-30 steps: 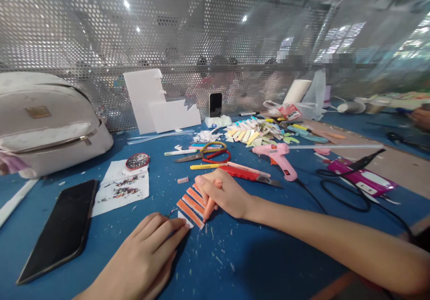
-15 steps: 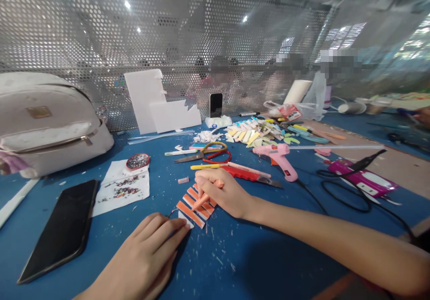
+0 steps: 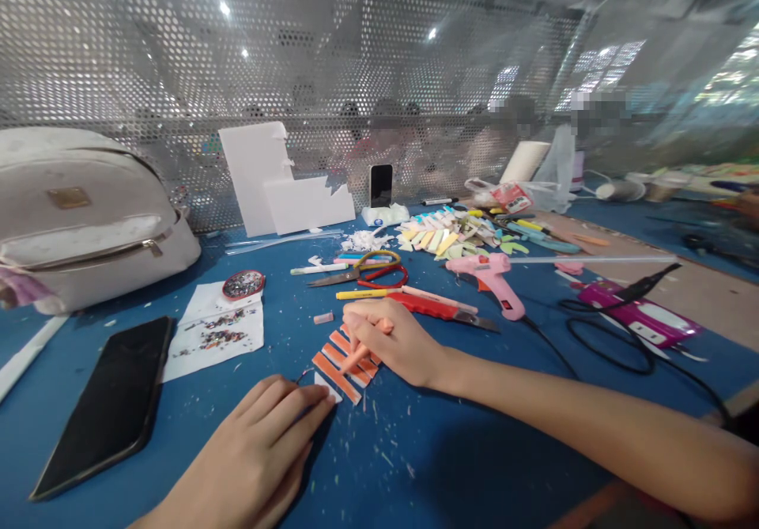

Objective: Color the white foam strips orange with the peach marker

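Observation:
My right hand [image 3: 403, 347] is closed around an orange marker [image 3: 356, 357], its tip down on a white piece with orange stripes [image 3: 335, 378]. Stretched fingers of my left hand [image 3: 254, 442] lie flat on the table, the fingertips pressing the piece's white near-left corner [image 3: 327, 387]. Part of the striped piece is hidden behind my right hand. Just beyond it lies a small pale orange cap [image 3: 323, 319]. A yellow marker [image 3: 368, 294] and a red utility knife [image 3: 436, 308] with its blade out rest behind my right hand.
Scissors [image 3: 335, 278], a pink glue gun [image 3: 498, 276] and a purple power strip [image 3: 640, 311] lie further back and right. A heap of coloured strips [image 3: 439, 232] sits behind. On the left are a dark phone [image 3: 107, 402], a glitter-strewn paper [image 3: 237, 339] and a backpack [image 3: 88, 221].
The marker tip has shifted very slightly on the orange stripe. My left hand stays in place on the piece's corner.

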Tool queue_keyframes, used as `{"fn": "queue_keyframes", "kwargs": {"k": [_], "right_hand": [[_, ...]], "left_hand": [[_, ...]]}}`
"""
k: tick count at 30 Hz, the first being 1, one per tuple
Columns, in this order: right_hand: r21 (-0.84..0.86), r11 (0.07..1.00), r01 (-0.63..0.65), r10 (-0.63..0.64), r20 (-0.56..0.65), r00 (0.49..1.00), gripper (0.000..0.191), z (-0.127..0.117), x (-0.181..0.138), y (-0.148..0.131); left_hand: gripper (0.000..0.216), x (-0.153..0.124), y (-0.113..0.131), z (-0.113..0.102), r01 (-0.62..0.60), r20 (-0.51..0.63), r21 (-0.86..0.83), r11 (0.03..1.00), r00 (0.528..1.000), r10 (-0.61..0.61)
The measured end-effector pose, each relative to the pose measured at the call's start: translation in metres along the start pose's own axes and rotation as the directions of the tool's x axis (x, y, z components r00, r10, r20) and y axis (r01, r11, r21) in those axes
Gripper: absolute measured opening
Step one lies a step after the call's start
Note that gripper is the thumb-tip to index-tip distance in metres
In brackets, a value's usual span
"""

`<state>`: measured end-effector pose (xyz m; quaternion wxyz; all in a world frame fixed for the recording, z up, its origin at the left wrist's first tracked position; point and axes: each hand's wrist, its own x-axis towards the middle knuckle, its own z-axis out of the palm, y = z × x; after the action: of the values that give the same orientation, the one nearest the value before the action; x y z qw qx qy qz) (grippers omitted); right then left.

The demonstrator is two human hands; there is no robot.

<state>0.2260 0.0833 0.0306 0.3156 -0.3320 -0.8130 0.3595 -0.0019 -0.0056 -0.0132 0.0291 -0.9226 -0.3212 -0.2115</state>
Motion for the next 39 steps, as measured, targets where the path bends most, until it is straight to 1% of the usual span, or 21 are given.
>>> {"fn": "queue_keyframes", "kwargs": {"k": [2,4,6,9,11,13,15,17,20,22,25,28,33,39], "right_hand": [[0.035,0.999,-0.036,0.036,0.013,0.999,0.059,0.0000,-0.0002,-0.0005],[0.069,0.997,-0.037,0.035,0.018,0.999,0.058,-0.0002,0.0000,-0.0012],[0.037,0.999,0.008,-0.008,0.000,1.000,0.054,-0.0007,0.0011,-0.0016],[-0.069,0.995,0.067,-0.069,-0.023,0.997,0.048,-0.0014,0.0027,-0.0011],[-0.065,0.997,0.040,-0.040,-0.001,0.999,0.048,-0.0012,0.0024,-0.0005],[-0.004,1.000,-0.016,0.016,0.030,0.999,0.052,-0.0005,0.0011,-0.0002],[0.041,0.998,-0.046,0.044,0.039,0.998,0.055,0.0002,-0.0002,-0.0001],[0.028,0.999,-0.017,0.017,0.022,1.000,0.055,0.0004,-0.0006,-0.0003],[-0.041,0.997,0.065,-0.065,0.001,0.998,0.051,-0.0005,0.0005,-0.0005],[-0.065,0.994,0.090,-0.090,-0.006,0.996,0.049,-0.0013,0.0014,-0.0004],[-0.065,0.994,0.092,-0.093,-0.011,0.996,0.048,-0.0017,0.0021,0.0002],[-0.062,0.995,0.072,-0.072,0.010,0.997,0.046,-0.0011,0.0021,0.0009],[-0.032,0.999,0.020,-0.020,0.021,1.000,0.052,-0.0005,0.0014,0.0009],[-0.049,0.996,0.075,-0.076,-0.013,0.997,0.049,-0.0006,0.0018,0.0025]], "left_hand": [[0.050,0.0002,-0.0003,-0.0006,-0.004,-0.007,0.006,1.000,1.000,0.004],[0.049,0.0002,-0.0002,-0.0009,0.000,-0.011,0.011,1.000,1.000,0.000],[0.048,0.0000,0.0002,-0.0006,0.008,-0.020,0.013,1.000,1.000,-0.008],[0.048,-0.0002,0.0008,0.0000,0.008,-0.027,0.015,1.000,1.000,-0.007],[0.048,-0.0001,0.0011,-0.0005,0.000,-0.020,0.012,1.000,1.000,0.000],[0.048,0.0000,0.0012,-0.0018,0.001,-0.015,0.008,1.000,1.000,-0.001],[0.049,-0.0001,0.0013,-0.0031,0.014,-0.007,0.005,1.000,1.000,-0.014],[0.049,-0.0007,0.0013,-0.0034,0.017,-0.004,0.003,1.000,1.000,-0.017],[0.051,-0.0020,0.0013,-0.0017,0.004,-0.006,0.003,1.000,1.000,-0.004],[0.051,-0.0025,0.0014,-0.0003,0.007,-0.002,0.004,1.000,1.000,-0.007],[0.052,-0.0021,0.0018,0.0009,0.022,0.009,0.006,1.000,1.000,-0.022],[0.051,-0.0014,0.0015,0.0009,0.021,0.011,0.004,1.000,1.000,-0.021],[0.050,-0.0013,0.0000,0.0005,0.013,-0.001,0.008,1.000,1.000,-0.013],[0.051,-0.0022,-0.0002,0.0004,0.008,0.004,0.007,1.000,1.000,-0.008]]}}
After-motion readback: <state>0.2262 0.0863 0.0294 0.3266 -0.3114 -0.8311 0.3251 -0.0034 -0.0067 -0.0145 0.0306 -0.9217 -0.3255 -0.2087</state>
